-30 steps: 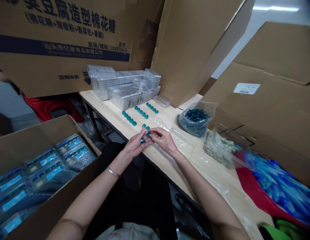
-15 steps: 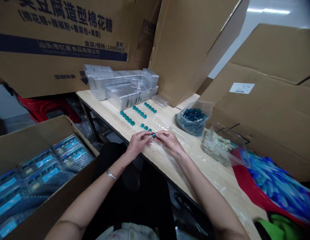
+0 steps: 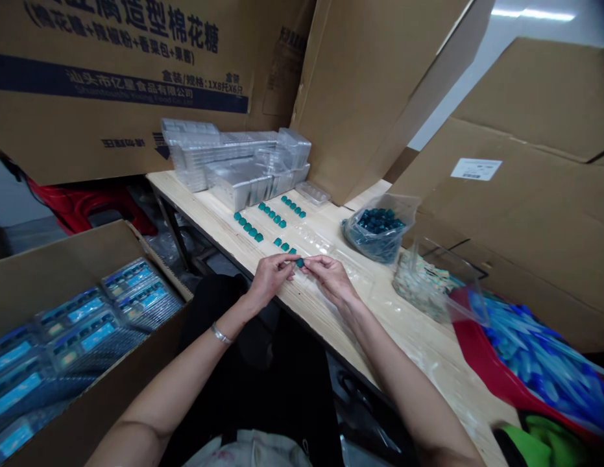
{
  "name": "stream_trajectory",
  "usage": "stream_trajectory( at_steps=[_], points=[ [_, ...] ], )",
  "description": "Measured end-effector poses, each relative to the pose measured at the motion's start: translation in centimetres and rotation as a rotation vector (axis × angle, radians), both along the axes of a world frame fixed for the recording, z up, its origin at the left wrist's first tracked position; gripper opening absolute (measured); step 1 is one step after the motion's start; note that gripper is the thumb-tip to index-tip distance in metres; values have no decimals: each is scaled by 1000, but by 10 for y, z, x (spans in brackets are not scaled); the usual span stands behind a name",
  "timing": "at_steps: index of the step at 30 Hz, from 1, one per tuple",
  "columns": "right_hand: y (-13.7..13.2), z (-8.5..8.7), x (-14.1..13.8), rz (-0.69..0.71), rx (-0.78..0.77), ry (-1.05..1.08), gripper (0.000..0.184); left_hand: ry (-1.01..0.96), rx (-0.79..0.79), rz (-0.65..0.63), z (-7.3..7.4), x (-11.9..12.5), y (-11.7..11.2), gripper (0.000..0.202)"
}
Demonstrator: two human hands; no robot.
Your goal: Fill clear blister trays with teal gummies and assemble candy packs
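Observation:
Between the fingertips of both hands is one small dark-teal faceted piece (image 3: pixel 300 263), just above the table's front edge. My left hand (image 3: pixel 272 275) pinches it from the left side. On the other side, my right hand (image 3: pixel 329 274) grips it with thumb and forefinger. Right behind my fingers is a short row of teal pieces (image 3: pixel 285 246) on the wooden table (image 3: pixel 214 224). Farther back, three more rows of like pieces stand, the nearest teal row (image 3: pixel 248 227) to the left. Clear plastic trays (image 3: pixel 316 241) lie flat behind my right hand.
Stacked clear trays (image 3: pixel 243 162) stand at the back. To the right are a plastic bag of teal pieces (image 3: pixel 377 224), a clear bin (image 3: pixel 423 285) and a red basin (image 3: pixel 477 353) with blue items. A carton of packaged sets (image 3: pixel 156 246) stands at left; cardboard walls surround the table.
My hands stay in nearly the same place, still pinching the teal piece, which looks slightly turned. The view has shifted a little.

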State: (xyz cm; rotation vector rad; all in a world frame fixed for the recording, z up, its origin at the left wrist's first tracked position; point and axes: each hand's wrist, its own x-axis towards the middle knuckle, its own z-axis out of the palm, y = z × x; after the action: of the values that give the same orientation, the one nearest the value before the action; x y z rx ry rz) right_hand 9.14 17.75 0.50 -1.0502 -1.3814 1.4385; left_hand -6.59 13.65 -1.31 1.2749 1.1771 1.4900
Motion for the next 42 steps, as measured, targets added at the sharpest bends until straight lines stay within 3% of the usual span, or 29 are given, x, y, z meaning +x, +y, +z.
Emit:
stream_trajectory(
  at_steps=[4,7,11,14,22,26,28,32,38,42],
  points=[
    [12,1,8,-148,387,-366,16,179,42,37,-9,-5,-2,17],
    [25,-6,11,-144,634,-555,14,285,72,13,-15,-9,-3,8],
    [33,-18,9,-47,813,-736,18,355,29,-7,-20,-9,-3,7],
    [34,-21,6,-8,882,-814,19,298,2,-9,-20,-8,-1,5],
    [37,-19,0,169,943,-1002,21,262,-30,-17,-24,-11,2,4],
    [38,-9,-1,272,920,-1062,22,-35,-160,-31,-18,-10,3,18],
    [34,-2,0,277,934,-1017,18,-352,-250,-49,-11,-11,2,29],
    [8,15,-6,119,919,-768,17,-908,-319,-116,1,-14,1,32],
    [-34,25,-35,196,847,-567,18,-1017,-315,-191,13,0,3,35],
    [-33,19,-39,84,693,-460,20,-1033,-308,-223,21,7,1,40]
  ],
)
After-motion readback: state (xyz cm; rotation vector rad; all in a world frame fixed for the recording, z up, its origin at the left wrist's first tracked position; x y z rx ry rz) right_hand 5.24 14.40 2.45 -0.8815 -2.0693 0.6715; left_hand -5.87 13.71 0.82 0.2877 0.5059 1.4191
